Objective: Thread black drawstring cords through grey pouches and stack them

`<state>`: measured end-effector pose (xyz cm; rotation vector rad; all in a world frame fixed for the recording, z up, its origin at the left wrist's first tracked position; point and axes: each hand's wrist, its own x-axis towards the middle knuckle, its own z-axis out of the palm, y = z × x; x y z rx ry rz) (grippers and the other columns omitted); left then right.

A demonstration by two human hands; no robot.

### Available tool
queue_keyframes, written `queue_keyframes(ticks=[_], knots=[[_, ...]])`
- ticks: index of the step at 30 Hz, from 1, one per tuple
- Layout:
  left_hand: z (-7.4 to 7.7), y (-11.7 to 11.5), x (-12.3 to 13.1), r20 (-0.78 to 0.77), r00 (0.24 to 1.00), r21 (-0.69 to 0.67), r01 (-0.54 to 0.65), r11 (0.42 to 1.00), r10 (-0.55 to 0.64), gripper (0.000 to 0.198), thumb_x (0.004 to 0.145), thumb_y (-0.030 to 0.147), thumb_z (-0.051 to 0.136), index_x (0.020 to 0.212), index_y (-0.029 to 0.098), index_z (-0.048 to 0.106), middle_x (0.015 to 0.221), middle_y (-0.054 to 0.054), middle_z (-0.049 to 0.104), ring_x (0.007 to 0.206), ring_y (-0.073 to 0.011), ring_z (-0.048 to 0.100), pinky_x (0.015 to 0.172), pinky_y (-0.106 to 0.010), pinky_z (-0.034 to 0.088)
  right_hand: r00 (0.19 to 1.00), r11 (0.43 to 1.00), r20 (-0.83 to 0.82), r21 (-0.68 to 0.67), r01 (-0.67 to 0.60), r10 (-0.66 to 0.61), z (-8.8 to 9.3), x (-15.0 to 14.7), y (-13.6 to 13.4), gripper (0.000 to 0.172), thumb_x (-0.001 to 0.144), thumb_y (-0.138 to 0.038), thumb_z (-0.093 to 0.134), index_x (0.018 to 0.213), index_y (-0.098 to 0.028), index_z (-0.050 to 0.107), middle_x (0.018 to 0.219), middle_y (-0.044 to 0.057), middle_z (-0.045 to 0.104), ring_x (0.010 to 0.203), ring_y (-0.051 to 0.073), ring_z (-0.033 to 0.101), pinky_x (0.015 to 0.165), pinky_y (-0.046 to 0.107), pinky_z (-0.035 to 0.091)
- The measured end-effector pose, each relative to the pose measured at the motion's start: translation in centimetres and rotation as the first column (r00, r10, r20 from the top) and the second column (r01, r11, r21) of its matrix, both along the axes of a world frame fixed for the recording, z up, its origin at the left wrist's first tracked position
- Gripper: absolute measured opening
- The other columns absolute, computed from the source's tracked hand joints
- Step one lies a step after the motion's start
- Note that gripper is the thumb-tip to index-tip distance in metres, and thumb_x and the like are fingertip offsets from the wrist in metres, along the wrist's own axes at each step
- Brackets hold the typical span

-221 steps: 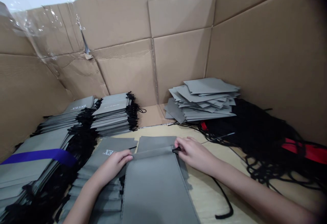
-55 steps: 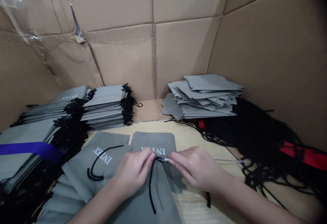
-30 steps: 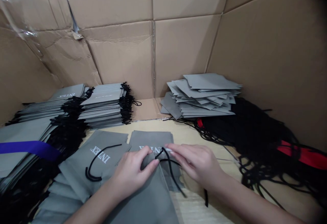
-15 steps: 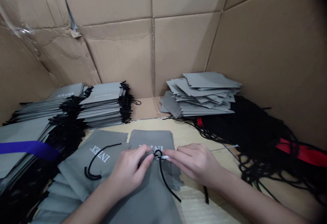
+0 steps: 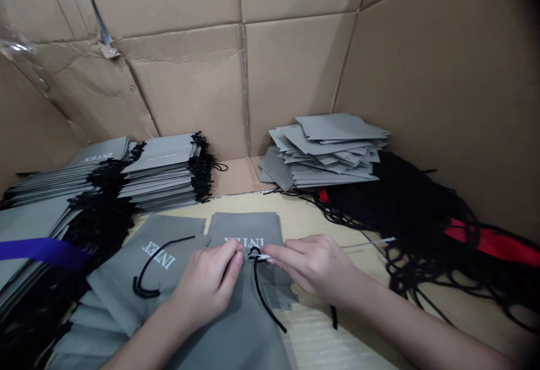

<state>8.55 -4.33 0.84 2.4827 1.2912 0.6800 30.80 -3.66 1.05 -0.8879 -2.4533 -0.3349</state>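
Note:
A grey drawstring bag printed with white INTEX lies flat under both hands, its mouth towards me. My left hand rests on the bag with its fingers curled at the fabric, just left of a small loop of black cord. My right hand pinches the cord's white tip between its fingertips. Part of the print and the bag's lower end are hidden by my hands and the picture edge. To the left lies a second grey bag, with its own black cord on top.
Stacks of grey bags with black cords stand at the left, one held by a purple strap. Loose flat grey pieces and a heap of black cord with red bands lie right, against cardboard walls.
The cord loop at the bag's mouth has drawn smaller. My left hand has eased back from it, and the whole view has shifted slightly.

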Motion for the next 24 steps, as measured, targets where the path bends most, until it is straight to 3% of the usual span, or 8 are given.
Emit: queue_keyframes(ticks=[10,24], knots=[[-0.1,0.01,0.1,-0.075,0.996,0.072,-0.037,0.997,0.042,0.02,0.092,0.028,0.027,0.083,0.022,0.044,0.068,0.001,0.059,0.059,-0.0156,0.056,0.055,-0.025,0.034,1.0,0.997,-0.01,-0.073,-0.015,0.014,0.0,-0.11,0.18,0.022,0.091,-0.029,0.044,0.103,-0.022,0.062,0.062,-0.003,0.062,0.049,0.008,0.051,0.05,0.022,0.031],[0.0,-0.06,0.42,-0.055,0.996,0.024,-0.072,0.997,0.073,0.021,0.092,0.028,0.027,0.081,0.022,0.045,0.071,0.0,0.061,0.062,-0.0162,0.058,0.056,-0.024,0.036,0.998,0.993,0.049,0.111,0.029,-0.034,-0.25,-0.25,-0.15,0.02,0.09,-0.025,0.044,0.101,-0.021,0.061,0.055,-0.004,0.054,0.046,0.009,0.048,0.049,0.025,0.028]])
